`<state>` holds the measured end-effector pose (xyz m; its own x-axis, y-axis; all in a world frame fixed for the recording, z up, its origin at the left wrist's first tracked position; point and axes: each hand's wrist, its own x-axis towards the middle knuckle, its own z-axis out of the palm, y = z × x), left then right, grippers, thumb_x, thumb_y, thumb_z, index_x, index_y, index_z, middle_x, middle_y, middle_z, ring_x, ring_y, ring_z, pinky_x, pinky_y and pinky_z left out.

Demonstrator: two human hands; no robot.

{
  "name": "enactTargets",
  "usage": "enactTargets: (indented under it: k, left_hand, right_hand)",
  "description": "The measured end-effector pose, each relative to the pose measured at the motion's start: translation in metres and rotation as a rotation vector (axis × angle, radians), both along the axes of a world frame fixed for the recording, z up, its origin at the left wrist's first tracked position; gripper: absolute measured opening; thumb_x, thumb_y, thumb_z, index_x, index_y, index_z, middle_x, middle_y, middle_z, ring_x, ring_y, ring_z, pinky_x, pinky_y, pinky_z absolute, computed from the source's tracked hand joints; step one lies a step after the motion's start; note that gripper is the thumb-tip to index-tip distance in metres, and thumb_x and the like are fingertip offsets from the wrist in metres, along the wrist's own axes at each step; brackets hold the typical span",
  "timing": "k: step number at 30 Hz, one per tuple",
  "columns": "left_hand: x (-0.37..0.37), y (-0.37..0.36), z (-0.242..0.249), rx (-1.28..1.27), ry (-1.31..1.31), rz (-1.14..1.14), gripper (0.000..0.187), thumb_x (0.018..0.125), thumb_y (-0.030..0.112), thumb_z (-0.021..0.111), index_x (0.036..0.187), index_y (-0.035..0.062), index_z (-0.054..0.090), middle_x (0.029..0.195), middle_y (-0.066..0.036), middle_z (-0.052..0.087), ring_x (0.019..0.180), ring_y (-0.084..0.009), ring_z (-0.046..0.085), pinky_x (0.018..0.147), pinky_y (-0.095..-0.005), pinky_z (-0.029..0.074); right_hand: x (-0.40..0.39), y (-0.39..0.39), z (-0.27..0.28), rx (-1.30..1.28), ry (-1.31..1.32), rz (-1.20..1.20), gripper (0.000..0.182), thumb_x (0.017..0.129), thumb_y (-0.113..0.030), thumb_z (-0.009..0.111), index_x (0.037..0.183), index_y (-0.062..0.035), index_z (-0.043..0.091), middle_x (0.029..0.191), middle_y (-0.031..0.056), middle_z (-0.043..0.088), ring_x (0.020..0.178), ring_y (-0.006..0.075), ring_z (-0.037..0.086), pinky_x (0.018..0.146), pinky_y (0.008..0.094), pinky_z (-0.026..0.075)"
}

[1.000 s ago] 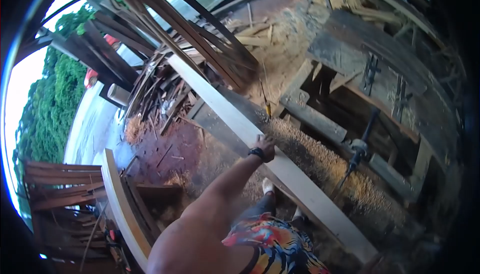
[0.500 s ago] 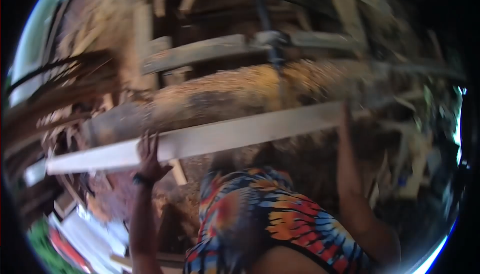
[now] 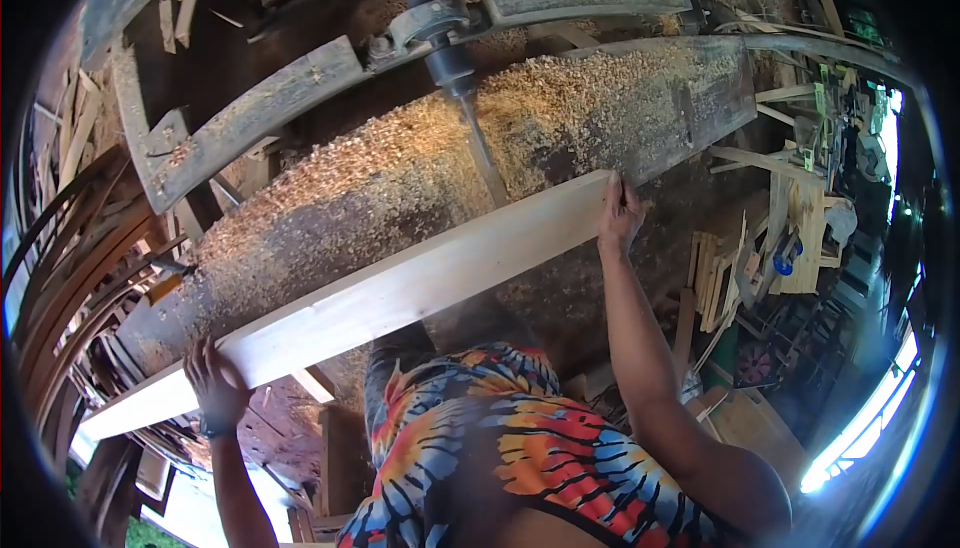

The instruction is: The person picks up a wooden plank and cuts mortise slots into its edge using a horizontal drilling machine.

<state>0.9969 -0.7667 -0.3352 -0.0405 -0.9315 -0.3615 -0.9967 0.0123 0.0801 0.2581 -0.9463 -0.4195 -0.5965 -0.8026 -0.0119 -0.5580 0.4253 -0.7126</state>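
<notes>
I hold a long pale wooden plank [image 3: 400, 293] in front of my body, slanting from lower left up to the right. My left hand [image 3: 215, 383], with a dark wristband, grips its lower edge near the left end. My right hand [image 3: 620, 213] clasps the plank's right end. Just beyond the plank lies a workbench [image 3: 690, 98] covered with a thick heap of sawdust [image 3: 400, 178]. My colourful tie-dye shorts [image 3: 510, 458] show below.
A metal shaft with a bearing [image 3: 440, 33] runs over the sawdust heap. Weathered boards and timber beams [image 3: 250, 113] frame the bench. Scrap slats pile up at the left [image 3: 70, 258]. Offcuts and tools stand at the right [image 3: 770, 238].
My view has swung from the yard and scrap pile round to the sawdust-covered bench. My right hand has come onto the plank's end; my left keeps its grip.
</notes>
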Motion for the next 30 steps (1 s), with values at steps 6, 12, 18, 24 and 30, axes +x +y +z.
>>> enactTargets:
  k: [6, 12, 18, 24, 30]
  left_hand:
    - [-0.004, 0.0, -0.002, 0.029, -0.053, 0.009, 0.093, 0.077, 0.022, 0.077, 0.159, 0.0007, 0.038, 0.158, -0.028, 0.043, 0.149, -0.0518, 0.036, 0.128, -0.0664, 0.024]
    - [-0.113, -0.056, -0.015, -0.048, 0.193, -0.179, 0.098, 0.07, 0.027, 0.082, 0.155, 0.0017, 0.041, 0.152, -0.024, 0.049, 0.147, -0.0459, 0.041, 0.127, -0.0677, 0.026]
    - [-0.117, -0.068, -0.014, -0.051, 0.213, -0.252, 0.084, 0.075, 0.021, 0.079, 0.149, 0.0001, 0.045, 0.143, -0.027, 0.053, 0.134, -0.0473, 0.052, 0.118, -0.0685, 0.036]
    - [-0.069, -0.04, 0.003, 0.013, 0.115, -0.207, 0.086, 0.074, 0.016, 0.08, 0.151, 0.0048, 0.043, 0.144, -0.028, 0.053, 0.13, -0.0511, 0.053, 0.11, -0.0672, 0.042]
    - [-0.063, -0.029, 0.007, 0.047, 0.085, -0.222, 0.09, 0.071, 0.018, 0.083, 0.151, 0.0048, 0.044, 0.144, -0.027, 0.054, 0.131, -0.0503, 0.053, 0.11, -0.0661, 0.043]
  right_hand:
    - [-0.002, -0.016, -0.012, -0.009, 0.072, 0.013, 0.043, 0.108, -0.041, 0.067, 0.112, 0.0004, 0.079, 0.091, 0.0149, 0.077, 0.084, 0.0197, 0.069, 0.076, 0.0402, 0.056]
    - [0.012, -0.029, -0.003, -0.013, 0.014, -0.009, 0.042, 0.109, -0.04, 0.066, 0.113, -0.0006, 0.079, 0.093, 0.0162, 0.078, 0.081, 0.0238, 0.072, 0.076, 0.0403, 0.056]
    - [0.038, -0.019, 0.011, 0.066, 0.135, 0.059, 0.037, 0.111, -0.034, 0.062, 0.111, -0.0005, 0.078, 0.09, 0.0174, 0.075, 0.081, 0.0301, 0.07, 0.076, 0.0425, 0.055]
    - [0.087, 0.032, 0.034, 0.163, 0.047, 0.137, 0.028, 0.11, -0.024, 0.061, 0.113, -0.0012, 0.077, 0.098, 0.0192, 0.074, 0.089, 0.0355, 0.071, 0.079, 0.0469, 0.054]
    - [0.089, 0.053, 0.032, 0.063, 0.058, 0.182, 0.023, 0.109, -0.016, 0.062, 0.116, -0.0003, 0.077, 0.108, 0.0153, 0.077, 0.098, 0.0348, 0.071, 0.089, 0.0452, 0.054]
